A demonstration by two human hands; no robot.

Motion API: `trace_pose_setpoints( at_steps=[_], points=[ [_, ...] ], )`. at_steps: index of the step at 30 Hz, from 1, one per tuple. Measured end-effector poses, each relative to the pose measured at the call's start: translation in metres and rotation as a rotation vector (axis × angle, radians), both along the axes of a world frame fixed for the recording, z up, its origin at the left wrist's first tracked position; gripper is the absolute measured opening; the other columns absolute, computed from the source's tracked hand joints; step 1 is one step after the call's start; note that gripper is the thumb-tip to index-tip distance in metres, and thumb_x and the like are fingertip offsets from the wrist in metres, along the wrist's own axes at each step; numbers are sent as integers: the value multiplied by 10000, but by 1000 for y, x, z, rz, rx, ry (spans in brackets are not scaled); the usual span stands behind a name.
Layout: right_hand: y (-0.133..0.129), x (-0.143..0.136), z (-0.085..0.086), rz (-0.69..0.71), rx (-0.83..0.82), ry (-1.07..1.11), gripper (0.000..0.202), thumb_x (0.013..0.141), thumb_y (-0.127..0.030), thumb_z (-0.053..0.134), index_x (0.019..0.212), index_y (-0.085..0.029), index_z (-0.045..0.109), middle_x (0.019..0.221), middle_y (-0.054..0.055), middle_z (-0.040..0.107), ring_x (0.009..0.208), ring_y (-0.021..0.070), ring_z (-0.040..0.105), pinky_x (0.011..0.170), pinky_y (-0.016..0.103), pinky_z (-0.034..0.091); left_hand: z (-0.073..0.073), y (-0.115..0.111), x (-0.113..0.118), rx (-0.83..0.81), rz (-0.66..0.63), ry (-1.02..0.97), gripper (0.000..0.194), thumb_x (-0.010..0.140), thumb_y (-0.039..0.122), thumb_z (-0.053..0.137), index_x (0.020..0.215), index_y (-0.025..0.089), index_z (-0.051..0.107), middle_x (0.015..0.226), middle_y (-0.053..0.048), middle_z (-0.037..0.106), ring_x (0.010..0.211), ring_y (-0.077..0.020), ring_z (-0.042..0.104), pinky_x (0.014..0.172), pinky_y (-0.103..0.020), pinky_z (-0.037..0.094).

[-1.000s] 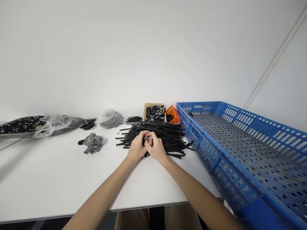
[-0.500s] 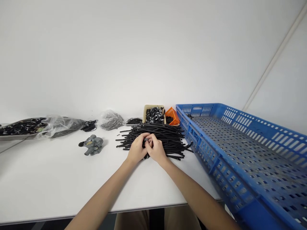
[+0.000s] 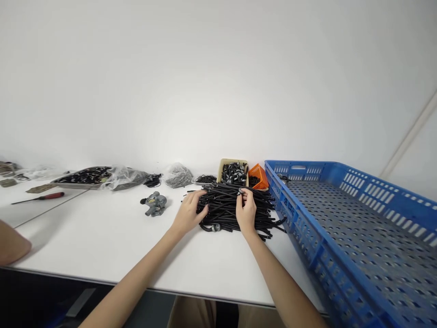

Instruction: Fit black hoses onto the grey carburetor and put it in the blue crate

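A pile of thin black tubes (image 3: 228,205) lies on the white table. My left hand (image 3: 190,211) is at the pile's left side, thumb and fingers apart, with nothing seen in it. Over the right part of the pile, my right hand (image 3: 246,210) pinches a small dark piece with a shiny end; its exact form is too small to tell. A black tube with a round grey fitting (image 3: 215,227) rests at the pile's front edge, between the hands. The grey moulded part (image 3: 154,203) sits on the table to the left.
A blue crate (image 3: 327,232) stands at the right. Behind the pile are a cream bin (image 3: 221,171) and an orange basket (image 3: 262,182). Plastic bags (image 3: 126,176), a filled tray (image 3: 82,185) and a screwdriver (image 3: 51,196) lie left. Another person's arm (image 3: 12,243) rests at the left edge.
My hands have parted, the left opening and the right moving over the pile. The fitting at the pile's front now shows. The view has turned left, bringing in the screwdriver and another person's arm.
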State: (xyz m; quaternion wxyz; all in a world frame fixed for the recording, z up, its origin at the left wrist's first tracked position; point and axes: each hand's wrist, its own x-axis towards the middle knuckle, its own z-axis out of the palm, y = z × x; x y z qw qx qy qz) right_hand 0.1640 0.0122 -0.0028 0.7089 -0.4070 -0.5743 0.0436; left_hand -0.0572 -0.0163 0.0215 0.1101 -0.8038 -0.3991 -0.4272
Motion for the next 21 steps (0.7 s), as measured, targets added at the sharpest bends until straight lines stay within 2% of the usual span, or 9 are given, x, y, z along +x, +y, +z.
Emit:
trace_pose_setpoints(
  at_steps=[3,7,10,11,13,16,21],
  points=[
    [-2,-6,-2,61,14,-65,261,990,-291,386,1168,-164,529,1076,136,625,979,262,613,853,384,483,-9,-4,-60,-72,218,26,345,971,389,463,1262,204,476,1198,-122,576,1115,-309,554,961,-475,464],
    [-4,-11,-2,111,-19,-60,347,986,-294,394,1299,-146,421,964,116,624,876,260,621,764,366,481,-30,-11,-145,-205,614,-141,530,894,530,473,1242,131,441,1184,-174,518,1103,-355,535,904,-479,491],
    [-4,-10,-3,104,-19,-44,296,966,-310,425,1214,-150,436,899,103,619,813,259,617,724,363,480,-42,-15,-181,-273,826,-67,633,851,623,458,1194,92,427,1175,-212,514,1104,-404,511,911,-506,469],
    [-3,-9,-3,97,-18,-36,265,960,-318,437,1168,-156,453,894,106,622,811,260,620,717,363,486,-45,-16,-186,-312,837,-27,615,853,637,439,1157,103,439,1152,-209,533,1084,-402,526,905,-499,467],
    [-3,-7,-3,75,-17,-16,229,948,-333,451,1099,-164,482,909,124,634,839,270,630,724,370,503,-46,-16,-190,-416,780,62,501,891,618,362,1047,155,472,1073,-181,583,1019,-376,573,864,-464,473],
    [-2,-5,-4,53,-20,9,238,940,-344,450,1072,-159,522,959,151,650,895,278,641,756,383,529,-40,-14,-185,-486,677,232,388,945,508,250,904,202,484,993,-155,635,929,-345,622,817,-444,458],
    [-1,-5,-3,75,-38,5,251,925,-331,465,1046,-148,589,988,144,667,835,245,652,703,339,546,-19,-29,-165,-212,646,390,360,972,430,268,874,195,523,905,-135,676,857,-329,637,795,-441,422]
  ],
)
